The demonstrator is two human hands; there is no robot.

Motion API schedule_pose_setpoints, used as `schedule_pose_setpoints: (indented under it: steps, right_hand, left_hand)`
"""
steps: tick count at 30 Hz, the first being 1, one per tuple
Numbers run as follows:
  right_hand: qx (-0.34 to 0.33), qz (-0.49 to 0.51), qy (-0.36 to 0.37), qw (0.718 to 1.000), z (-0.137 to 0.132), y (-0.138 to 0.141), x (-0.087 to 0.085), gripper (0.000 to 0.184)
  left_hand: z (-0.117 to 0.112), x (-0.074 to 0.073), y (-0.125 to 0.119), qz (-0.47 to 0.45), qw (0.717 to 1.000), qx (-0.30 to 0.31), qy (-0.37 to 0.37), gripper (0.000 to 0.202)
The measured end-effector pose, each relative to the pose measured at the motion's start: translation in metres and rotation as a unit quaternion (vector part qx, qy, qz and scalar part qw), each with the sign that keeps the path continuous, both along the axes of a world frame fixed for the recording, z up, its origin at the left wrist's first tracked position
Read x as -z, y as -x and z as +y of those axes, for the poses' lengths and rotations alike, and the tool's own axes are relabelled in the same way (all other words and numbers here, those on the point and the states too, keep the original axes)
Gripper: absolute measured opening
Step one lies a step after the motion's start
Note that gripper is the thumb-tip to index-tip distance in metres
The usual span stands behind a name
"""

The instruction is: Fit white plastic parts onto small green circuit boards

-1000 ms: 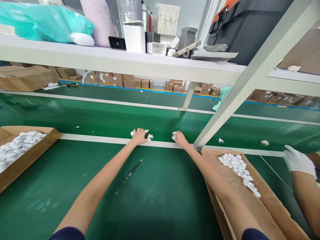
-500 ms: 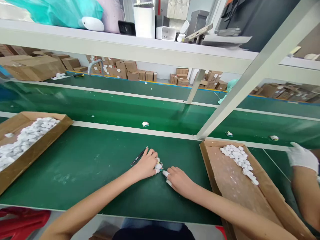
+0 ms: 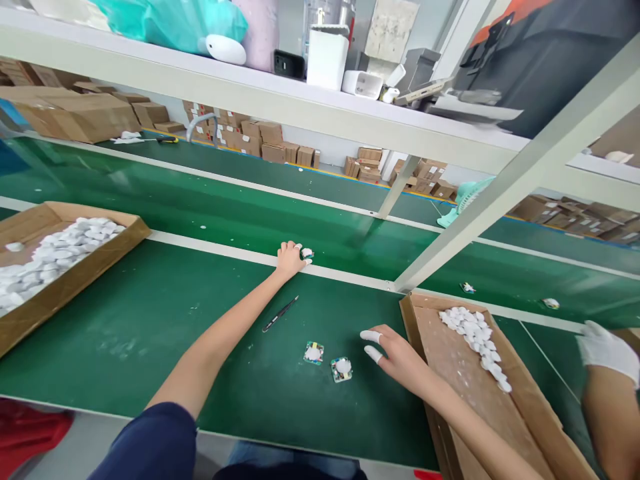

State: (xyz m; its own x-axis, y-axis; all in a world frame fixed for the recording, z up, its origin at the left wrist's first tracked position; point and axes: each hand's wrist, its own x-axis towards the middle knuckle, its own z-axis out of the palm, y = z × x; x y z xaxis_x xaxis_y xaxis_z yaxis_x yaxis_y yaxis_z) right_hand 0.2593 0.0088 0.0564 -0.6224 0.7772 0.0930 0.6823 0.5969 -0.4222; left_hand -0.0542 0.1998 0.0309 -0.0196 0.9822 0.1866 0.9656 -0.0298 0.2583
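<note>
My left hand [image 3: 290, 260] reaches to the far edge of the bench, its thumb and index finger closed around the edge of a small circuit board [image 3: 307, 253] with a white pad on top. Two more circuit boards lie flat on the green bench nearer me: a left one [image 3: 313, 353] and a right one [image 3: 342, 369], each with a white pad. Just right of them hovers my right hand [image 3: 393, 353], its fingers apart and holding nothing, with white finger cots on thumb and index finger. Black tweezers [image 3: 280, 314] rest below my left hand.
Cardboard trays with white pads stand left [image 3: 135, 233] and right [image 3: 415, 333]. Two more circuit boards [image 3: 467, 288] [image 3: 551, 303] lie on the green strip beyond. A metal post [image 3: 450, 240] rises behind the right tray. Another person's gloved hand [image 3: 607, 350] is at far right.
My left hand has left the boards at the bench's middle and moved forward to the far board. My right hand has drawn back to the right and opened. The view has shifted slightly.
</note>
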Motion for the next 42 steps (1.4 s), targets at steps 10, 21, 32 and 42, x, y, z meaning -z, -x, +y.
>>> schedule_pose_setpoints:
  steps: [10, 21, 32, 42]
  right_hand:
    - [-0.030, 0.010, 0.004, 0.999, 0.024, -0.004, 0.001, 0.024]
    - [-0.003, 0.002, 0.036, 0.999, 0.010, -0.020, -0.002, 0.023]
    - [0.029, -0.008, 0.024, 0.999, -0.006, -0.045, -0.013, 0.025]
    - [0.391, -0.220, -0.017, 0.894, 0.010, -0.150, -0.018, 0.030]
  left_hand:
    - [0.035, 0.037, -0.011, 0.019, 0.997, 0.073, -0.023, 0.026]
    - [0.044, 0.034, -0.035, 0.049, 0.989, 0.128, -0.060, 0.038]
    - [0.061, 0.026, -0.055, 0.066, 0.978, 0.190, -0.048, 0.031]
    - [0.044, 0.008, -0.068, 0.038, 0.982, 0.179, -0.051, 0.062]
